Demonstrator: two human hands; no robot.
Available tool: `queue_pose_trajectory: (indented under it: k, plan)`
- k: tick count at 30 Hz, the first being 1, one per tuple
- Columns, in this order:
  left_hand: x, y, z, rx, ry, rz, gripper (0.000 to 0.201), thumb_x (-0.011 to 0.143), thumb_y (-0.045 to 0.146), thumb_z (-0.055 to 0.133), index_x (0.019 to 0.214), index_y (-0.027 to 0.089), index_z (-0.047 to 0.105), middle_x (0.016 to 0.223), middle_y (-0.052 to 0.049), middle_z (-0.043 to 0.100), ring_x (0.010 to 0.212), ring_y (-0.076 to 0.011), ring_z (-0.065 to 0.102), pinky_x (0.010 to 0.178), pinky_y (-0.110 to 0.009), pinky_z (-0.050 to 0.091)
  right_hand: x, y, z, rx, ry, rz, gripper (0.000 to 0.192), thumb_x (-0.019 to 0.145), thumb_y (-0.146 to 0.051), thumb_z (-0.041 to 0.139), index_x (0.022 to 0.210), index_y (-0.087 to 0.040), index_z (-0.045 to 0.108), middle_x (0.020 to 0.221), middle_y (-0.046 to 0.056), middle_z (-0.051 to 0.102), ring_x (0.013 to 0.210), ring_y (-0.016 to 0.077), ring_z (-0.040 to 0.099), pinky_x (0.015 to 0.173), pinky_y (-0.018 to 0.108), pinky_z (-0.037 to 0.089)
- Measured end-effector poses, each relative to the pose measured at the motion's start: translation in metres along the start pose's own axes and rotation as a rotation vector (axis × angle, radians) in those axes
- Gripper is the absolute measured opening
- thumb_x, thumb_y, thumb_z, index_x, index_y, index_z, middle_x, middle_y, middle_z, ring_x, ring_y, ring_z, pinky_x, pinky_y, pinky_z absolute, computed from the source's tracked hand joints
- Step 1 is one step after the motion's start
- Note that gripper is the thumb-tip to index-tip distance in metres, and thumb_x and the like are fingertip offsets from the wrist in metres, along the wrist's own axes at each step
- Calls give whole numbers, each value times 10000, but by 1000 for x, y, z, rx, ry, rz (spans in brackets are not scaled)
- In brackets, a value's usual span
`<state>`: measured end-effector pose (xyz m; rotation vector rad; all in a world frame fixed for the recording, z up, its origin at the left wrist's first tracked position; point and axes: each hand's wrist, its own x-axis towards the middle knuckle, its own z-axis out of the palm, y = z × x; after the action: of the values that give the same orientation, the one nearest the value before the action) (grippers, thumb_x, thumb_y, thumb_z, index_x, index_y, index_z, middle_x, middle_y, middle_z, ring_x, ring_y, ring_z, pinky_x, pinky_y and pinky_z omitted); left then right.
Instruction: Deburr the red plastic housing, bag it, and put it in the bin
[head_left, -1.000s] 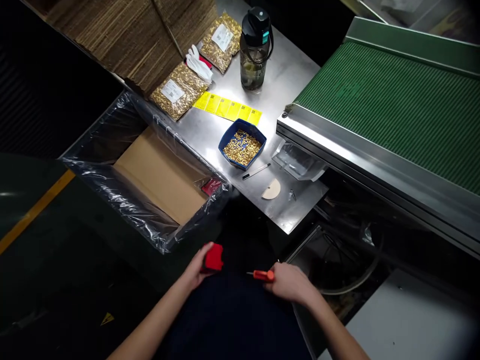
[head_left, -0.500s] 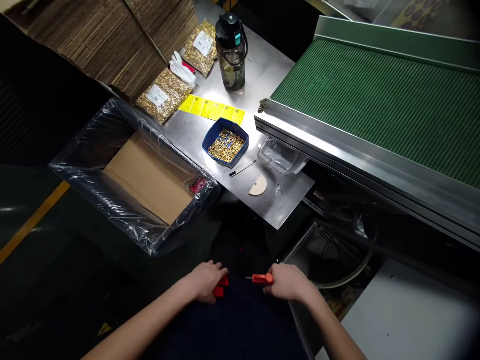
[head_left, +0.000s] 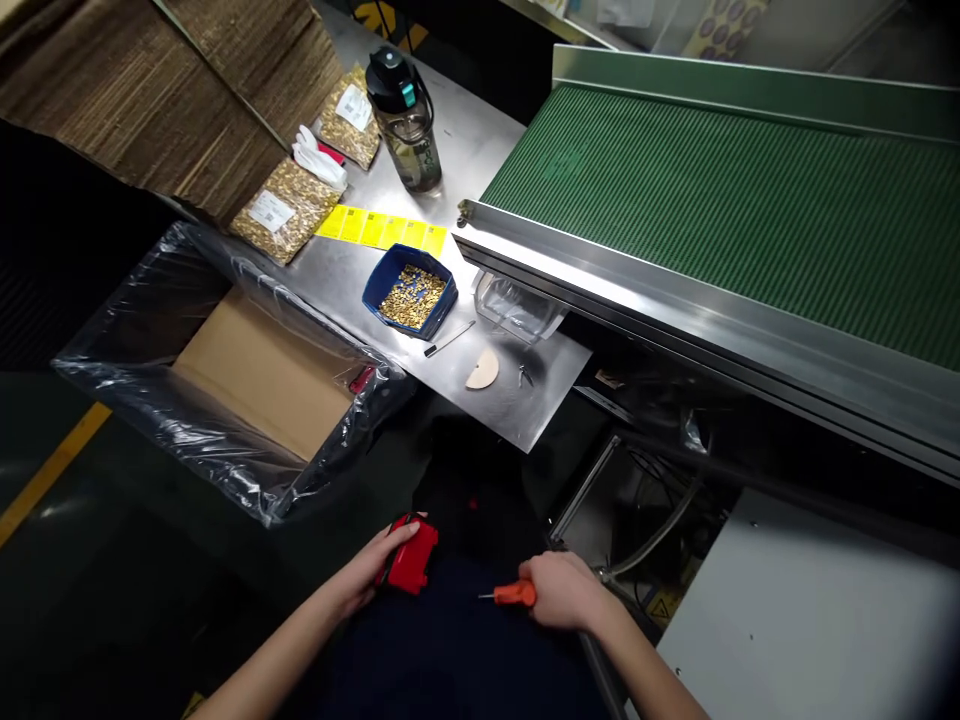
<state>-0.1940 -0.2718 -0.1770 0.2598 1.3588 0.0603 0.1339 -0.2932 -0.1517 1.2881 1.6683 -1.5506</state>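
My left hand (head_left: 373, 563) is closed round a red plastic piece (head_left: 412, 558) with dark edges, thumb on top. What exactly the piece is I cannot make out. Across from it, my right hand (head_left: 562, 590) grips the orange-red handle of a small screwdriver (head_left: 514, 594). Its thin metal shaft points left toward the red piece, with a gap between them. Both hands are low in the view, over dark clothing. Beyond them, on the metal table (head_left: 469, 410), a blue bin (head_left: 373, 290) holds many small brass-coloured pieces (head_left: 414, 300).
A plastic-lined box (head_left: 255, 380) stands left, with a red item inside. The table carries a bottle (head_left: 411, 140), bags of brass pieces (head_left: 289, 205), yellow labels (head_left: 375, 228), a pen (head_left: 450, 338), a pale half-disc (head_left: 483, 370) and a clear tray (head_left: 517, 305). A green conveyor (head_left: 720, 200) lies right.
My left hand has turned and moved left, so more of the red piece shows. The screwdriver has shifted slightly down and left with my right hand. The whole scene has slid left.
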Motion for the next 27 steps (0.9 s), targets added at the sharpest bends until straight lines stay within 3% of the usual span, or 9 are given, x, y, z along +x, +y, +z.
queue_pose_trajectory:
  k: [7,13,17,19,23,25,27]
  plan:
    - [-8,-7,32,-159,73,96,874,716,611,854,1418,231,501,1089,-126,733,874,-315,715,704,-461,650,2,94,8,-4,368,101,289,848,-155,565,1042,-269,746,1201,53,679,1135,246,607,1011,353,396]
    - [-23,-7,37,-203,187,168,892,720,590,859,1447,245,474,1053,-94,744,877,-290,715,740,-405,632,3,146,-12,-16,659,140,398,901,-164,537,1269,-255,662,1267,59,654,1224,241,556,1168,362,287]
    - [-26,-12,39,-244,251,171,936,703,608,858,1467,248,455,1138,-112,737,924,-309,719,747,-410,629,26,173,-44,0,837,264,449,901,-191,553,1348,-195,604,1361,142,551,1271,323,503,1119,427,345]
    - [-26,-17,42,-264,285,154,959,686,614,869,1474,256,457,1160,-117,738,940,-316,720,742,-404,627,45,189,-64,29,907,362,474,926,-231,531,1395,-171,561,1360,195,503,1184,369,544,1012,478,417]
    - [-27,-29,44,-290,323,94,966,712,606,855,1508,273,420,1143,-109,748,910,-310,722,719,-401,626,95,224,-98,137,965,487,434,1004,-286,433,1428,-233,506,1359,184,479,880,270,641,766,411,490]
    - [-27,-35,44,-307,344,72,946,724,591,853,1504,266,429,1149,-111,747,937,-313,721,738,-396,626,122,240,-108,204,978,521,444,1020,-291,433,1462,-252,444,1351,161,495,878,242,644,758,389,498]
    - [-27,-38,44,-322,373,51,904,731,576,855,1484,265,463,1170,-112,744,1000,-324,714,774,-393,627,148,253,-112,255,967,513,480,1027,-316,455,1493,-238,368,1374,155,496,997,260,633,825,405,511]
